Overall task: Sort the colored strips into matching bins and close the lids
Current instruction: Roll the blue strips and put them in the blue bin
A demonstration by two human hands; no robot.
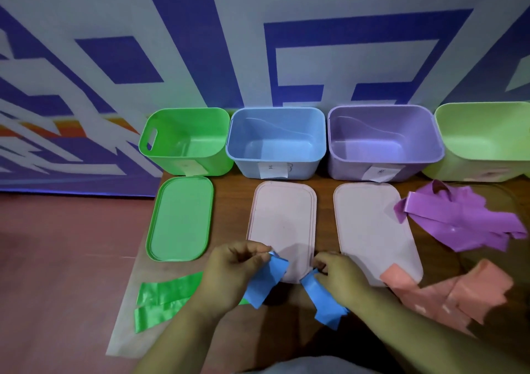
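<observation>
My left hand (229, 273) pinches a blue strip (265, 280) near the table's front. My right hand (335, 276) grips a second blue strip (322, 302) beside it. Both strips hang just above the near end of a pale pink lid (282, 218). At the back stand open bins in a row: green bin (183, 141), blue bin (275, 144), purple bin (384, 141), light green bin (484, 138). A green lid (180, 218) and another pale lid (372, 230) lie flat. Green strips (163, 296) lie front left, purple strips (459, 218) at right, pink strips (453, 290) front right.
The wooden table's left edge (137, 273) runs past the green lid, with red floor (57, 273) beyond. A blue-and-white patterned wall (258, 43) rises right behind the bins. Paper labels (272, 170) are stuck to the bin fronts.
</observation>
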